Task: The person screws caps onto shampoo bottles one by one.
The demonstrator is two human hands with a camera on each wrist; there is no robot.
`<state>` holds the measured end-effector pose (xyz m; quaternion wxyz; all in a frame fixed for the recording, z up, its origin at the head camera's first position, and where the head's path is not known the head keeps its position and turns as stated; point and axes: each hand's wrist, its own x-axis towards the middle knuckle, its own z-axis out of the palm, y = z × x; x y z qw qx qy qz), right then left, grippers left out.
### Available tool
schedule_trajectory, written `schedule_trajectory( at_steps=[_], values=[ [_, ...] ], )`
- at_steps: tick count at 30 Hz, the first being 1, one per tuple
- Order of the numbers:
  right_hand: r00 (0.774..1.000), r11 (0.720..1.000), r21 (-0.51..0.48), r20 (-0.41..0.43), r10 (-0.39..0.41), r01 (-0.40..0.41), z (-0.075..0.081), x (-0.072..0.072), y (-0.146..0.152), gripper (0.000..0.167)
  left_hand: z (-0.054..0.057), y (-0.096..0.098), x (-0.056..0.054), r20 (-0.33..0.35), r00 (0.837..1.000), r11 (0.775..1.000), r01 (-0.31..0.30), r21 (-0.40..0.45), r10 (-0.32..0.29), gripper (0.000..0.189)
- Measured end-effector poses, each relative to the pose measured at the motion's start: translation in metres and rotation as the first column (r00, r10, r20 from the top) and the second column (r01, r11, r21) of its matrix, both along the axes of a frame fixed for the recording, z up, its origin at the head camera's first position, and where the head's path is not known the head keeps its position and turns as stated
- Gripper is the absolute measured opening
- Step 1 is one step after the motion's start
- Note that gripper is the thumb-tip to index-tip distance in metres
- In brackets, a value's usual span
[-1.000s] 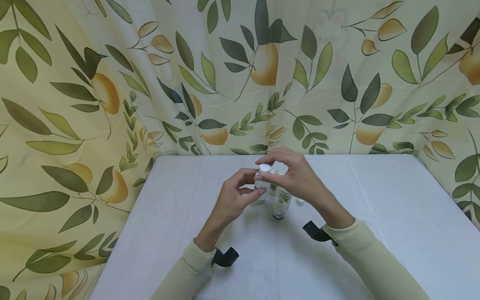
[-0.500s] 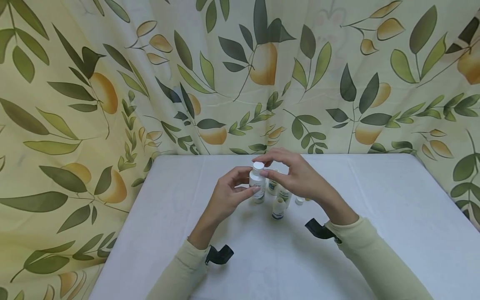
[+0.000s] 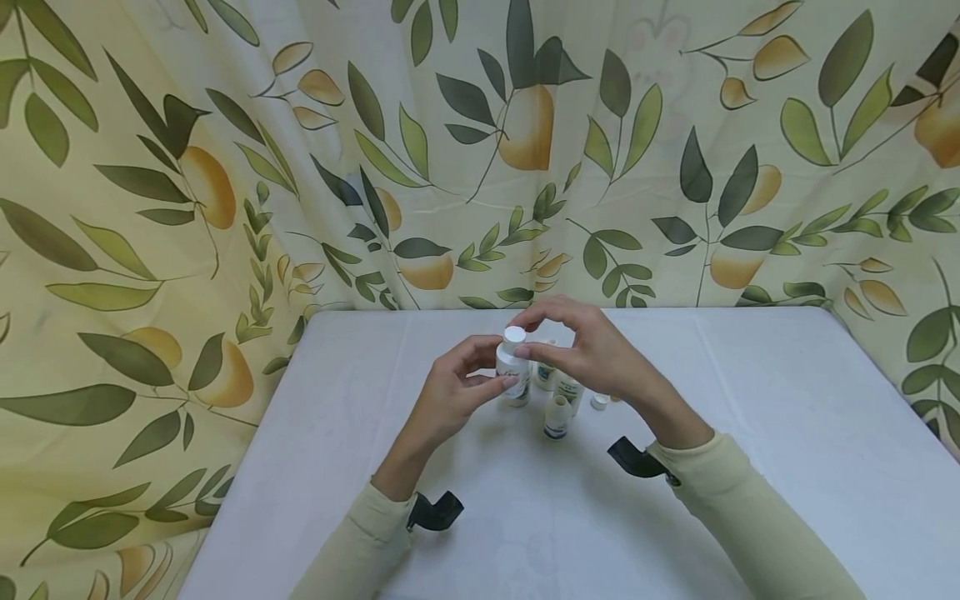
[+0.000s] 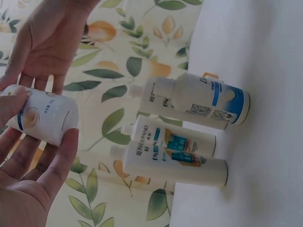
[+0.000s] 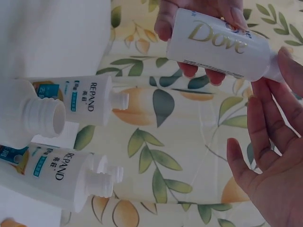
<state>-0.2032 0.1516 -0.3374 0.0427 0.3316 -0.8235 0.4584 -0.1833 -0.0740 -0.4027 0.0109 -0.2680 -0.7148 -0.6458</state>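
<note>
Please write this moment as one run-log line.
left hand: grips Dove bottle above table | right hand: pinches its cap | nearby: standing bottles, loose white lid

You see a white cylindrical plastic Dove bottle [image 5: 218, 45] with gold lettering, white plastic REPAND bottles [image 4: 177, 165] with teal label patches, pale beige-green fabric sleeves [image 3: 750, 521], a flat white tabletop [image 3: 540, 525], and a cream cloth curtain [image 3: 480, 225] patterned with green leaves and orange fruit.

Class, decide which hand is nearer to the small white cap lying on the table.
Right. The right hand is raised a little left of the white cap; the left hand is farther left, with bottles between.
</note>
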Motion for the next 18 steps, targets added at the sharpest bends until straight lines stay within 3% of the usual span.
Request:
schedule_trajectory(
  at_steps=[8, 18],
  values=[
    [0.993, 0.998, -0.010, 0.096, 0.067, -0.067, 0.0008, -0.0026, 0.0004, 0.033, 0.0028, -0.0020, 0.0001, 0.004, 1.000, 1.000, 0.019, 0.006, -0.019, 0.048],
    [0.990, 0.999, -0.039, 0.134, 0.043, -0.038, -0.0017, -0.0026, -0.0009, 0.028, 0.0025, -0.0007, -0.0003, 0.016, 1.000, 1.000, -0.017, -0.001, 0.017, 0.047]
  ],
)
